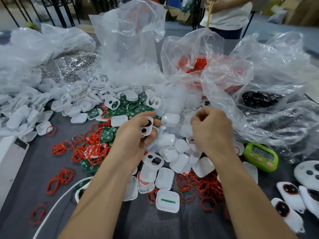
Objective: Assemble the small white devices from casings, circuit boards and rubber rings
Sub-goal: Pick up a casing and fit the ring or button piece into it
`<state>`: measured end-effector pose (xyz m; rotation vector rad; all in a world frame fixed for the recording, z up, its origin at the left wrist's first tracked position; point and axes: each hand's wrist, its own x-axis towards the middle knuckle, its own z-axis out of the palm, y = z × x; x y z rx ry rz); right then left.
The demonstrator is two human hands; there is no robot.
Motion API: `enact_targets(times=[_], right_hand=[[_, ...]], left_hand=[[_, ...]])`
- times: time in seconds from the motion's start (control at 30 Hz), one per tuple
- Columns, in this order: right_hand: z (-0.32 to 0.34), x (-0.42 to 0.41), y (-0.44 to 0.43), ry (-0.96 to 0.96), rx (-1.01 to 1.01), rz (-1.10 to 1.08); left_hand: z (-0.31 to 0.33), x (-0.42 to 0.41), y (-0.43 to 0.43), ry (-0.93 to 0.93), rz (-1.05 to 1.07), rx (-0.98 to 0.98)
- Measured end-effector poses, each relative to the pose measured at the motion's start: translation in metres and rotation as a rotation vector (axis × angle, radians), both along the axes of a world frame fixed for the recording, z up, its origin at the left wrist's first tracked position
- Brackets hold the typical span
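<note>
My left hand (136, 135) grips a white casing with two round holes (146, 129) above the pile, thumb and fingers curled round it. My right hand (209, 130) hovers just to its right with the fingers curled in; I cannot tell whether it pinches anything. Below both hands lies a heap of white casings (174, 163). Green circuit boards (131, 109) are scattered behind the left hand. Red rubber rings (203, 187) lie in loose piles under the right forearm, and more red rubber rings (86, 149) lie at the left.
Crumpled clear plastic bags (259, 94) full of parts fill the back and right of the grey table. A green timer (261, 156) sits at the right. Several finished white devices (288, 192) lie at the right edge. A person in white (227, 12) stands behind.
</note>
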<state>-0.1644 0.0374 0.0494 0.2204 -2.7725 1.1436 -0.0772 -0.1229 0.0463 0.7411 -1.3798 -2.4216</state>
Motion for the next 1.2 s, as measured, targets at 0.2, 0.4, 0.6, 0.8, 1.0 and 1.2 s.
enact_targets(times=[0.2,0.4,0.6,0.8,1.0,1.2], right_hand=[[0.005,0.009,0.029,-0.315,-0.701,0.243],[0.008,0.018,0.024,-0.429,-0.860,0.322],[0.016,0.026,0.028,-0.432,-0.869,0.393],[0.015,0.028,0.024,-0.367,-0.819,0.381],[0.013,0.027,0.022,-0.282,-0.750,0.390],[0.007,0.025,0.022,-0.223,-0.621,0.406]], left_hand=[[-0.001,0.000,0.008,-0.004,-0.038,-0.047],[0.002,0.001,0.016,0.031,-0.082,-0.030],[0.000,0.001,0.026,0.002,-0.139,-0.005],[-0.002,-0.002,0.032,-0.035,-0.216,0.072],[-0.008,-0.004,0.033,-0.017,-0.388,0.051],[-0.010,-0.005,0.031,-0.004,-0.480,0.077]])
